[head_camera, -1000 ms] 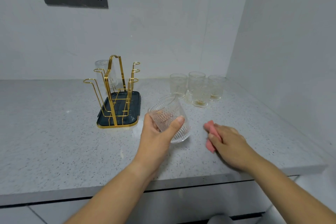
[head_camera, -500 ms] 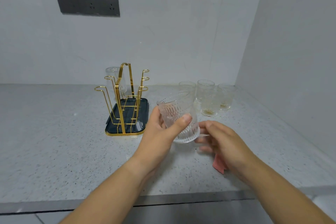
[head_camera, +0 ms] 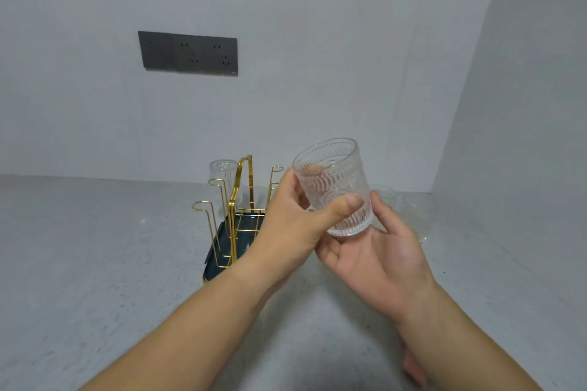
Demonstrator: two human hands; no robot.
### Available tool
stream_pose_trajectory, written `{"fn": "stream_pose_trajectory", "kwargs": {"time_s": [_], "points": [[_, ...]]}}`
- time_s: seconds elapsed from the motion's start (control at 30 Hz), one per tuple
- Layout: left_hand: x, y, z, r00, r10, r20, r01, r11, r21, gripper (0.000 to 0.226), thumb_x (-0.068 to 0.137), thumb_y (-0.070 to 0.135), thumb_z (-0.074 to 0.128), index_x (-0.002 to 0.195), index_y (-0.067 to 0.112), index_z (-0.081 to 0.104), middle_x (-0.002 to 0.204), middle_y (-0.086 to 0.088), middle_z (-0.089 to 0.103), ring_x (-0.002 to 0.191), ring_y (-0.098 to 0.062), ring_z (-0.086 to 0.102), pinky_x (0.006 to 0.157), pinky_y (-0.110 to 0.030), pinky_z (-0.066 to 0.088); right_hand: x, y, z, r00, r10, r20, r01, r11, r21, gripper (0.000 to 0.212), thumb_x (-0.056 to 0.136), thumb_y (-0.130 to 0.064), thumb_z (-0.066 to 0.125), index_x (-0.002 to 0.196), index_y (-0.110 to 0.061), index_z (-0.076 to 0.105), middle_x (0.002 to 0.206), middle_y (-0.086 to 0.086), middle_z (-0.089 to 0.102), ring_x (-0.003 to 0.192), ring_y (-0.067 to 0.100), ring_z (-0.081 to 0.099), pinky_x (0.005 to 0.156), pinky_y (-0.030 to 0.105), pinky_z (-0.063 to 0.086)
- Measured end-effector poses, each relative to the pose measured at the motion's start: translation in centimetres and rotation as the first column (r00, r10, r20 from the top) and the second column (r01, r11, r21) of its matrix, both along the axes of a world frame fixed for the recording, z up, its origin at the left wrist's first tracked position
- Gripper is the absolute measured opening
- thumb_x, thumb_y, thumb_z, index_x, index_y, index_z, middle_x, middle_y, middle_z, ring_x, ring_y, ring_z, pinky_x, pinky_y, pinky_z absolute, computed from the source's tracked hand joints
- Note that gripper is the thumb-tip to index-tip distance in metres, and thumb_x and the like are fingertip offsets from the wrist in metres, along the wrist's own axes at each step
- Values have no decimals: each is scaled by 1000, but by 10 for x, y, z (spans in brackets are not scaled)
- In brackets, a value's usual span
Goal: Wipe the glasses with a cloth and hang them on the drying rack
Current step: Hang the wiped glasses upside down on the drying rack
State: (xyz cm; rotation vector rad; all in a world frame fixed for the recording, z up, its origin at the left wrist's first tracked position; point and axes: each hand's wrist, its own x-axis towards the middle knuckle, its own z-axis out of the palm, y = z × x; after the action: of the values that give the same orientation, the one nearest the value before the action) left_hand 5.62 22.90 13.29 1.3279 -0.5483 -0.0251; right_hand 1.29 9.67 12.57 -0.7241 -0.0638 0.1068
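Two bare forearms reach in from the lower edge, uncovered from elbow to wrist, no sleeve cuff showing on either. The left hand (head_camera: 293,225) and right hand (head_camera: 378,259) wear no gloves, rings, watch or bracelet; the nails are short and plain.

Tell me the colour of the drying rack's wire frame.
Gold wire frame on a dark tray, seen in the head view.

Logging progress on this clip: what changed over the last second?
The left hand lifted the ribbed clear glass off the counter. The right hand let go of the pink cloth and now cups the glass base. The gold wire rack stayed put.
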Motion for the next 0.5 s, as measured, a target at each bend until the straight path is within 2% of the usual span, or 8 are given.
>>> {"fn": "stream_pose_trajectory", "kwargs": {"time_s": [0.07,0.17,0.23,0.27,0.33,0.4,0.43,0.5], "points": [[16,4,12,1000,-4,-15,4,1000,24,72,67,25,92,131,18,59,122,-2,75,115,-13,71,93,-26,58,18,1,12,996,-83,22,84,995,-45,60,100,-50,47,146,-12,54,145,15,61,132,28,59,111,38,41],[39,11,31,999,34,-41,-33,999,35,85,66,32,87,141,15,51,124,-2,72,113,-9,70,86,-16,54,49,-3,27,979,-200,30,202,975,-93,56,98,-46,56,140,-10,59,136,17,67,115,32,66,98,39,51],[49,18,48,993,115,-39,-109,985,137,96,66,50,80,150,23,40,132,5,61,116,-5,62,83,-12,45,70,-10,37,959,-278,50,282,940,-190,45,98,-42,60,130,-11,63,118,16,73,103,34,68,88,39,55],[55,22,55,988,154,-28,-145,970,196,96,71,59,75,153,26,36,139,7,55,121,-8,57,84,-15,41,82,-15,41,946,-313,79,323,907,-271,37,98,-39,61,125,-13,64,111,14,73,98,33,69,85,38,56],[75,31,67,983,186,-3,-178,948,264,84,87,71,62,153,27,36,149,7,46,132,-12,47,95,-22,38,108,-24,49,915,-361,183,404,789,-463,29,97,-33,67,120,-17,63,107,11,71,91,28,70,81,37,58],[94,39,78,982,188,17,-185,941,284,72,94,73,46,149,28,41,156,5,44,145,-16,40,116,-33,33,133,-33,52,883,-368,290,467,633,-618,34,93,-29,73,123,-18,63,105,11,69,90,24,69,81,36,59],[103,41,81,982,190,21,-187,937,295,69,99,70,40,153,26,41,160,4,43,149,-16,37,122,-36,27,146,-35,52,874,-362,325,482,562,-672,39,91,-29,76,127,-19,63,102,12,66,91,22,68,81,36,60],[118,41,83,979,202,28,-199,916,348,68,104,64,32,157,21,38,161,2,44,150,-15,36,120,-35,23,167,-39,52,861,-344,375,500,437,-748,45,89,-31,78,130,-22,62,98,11,60,93,22,66,85,38,61]]}}
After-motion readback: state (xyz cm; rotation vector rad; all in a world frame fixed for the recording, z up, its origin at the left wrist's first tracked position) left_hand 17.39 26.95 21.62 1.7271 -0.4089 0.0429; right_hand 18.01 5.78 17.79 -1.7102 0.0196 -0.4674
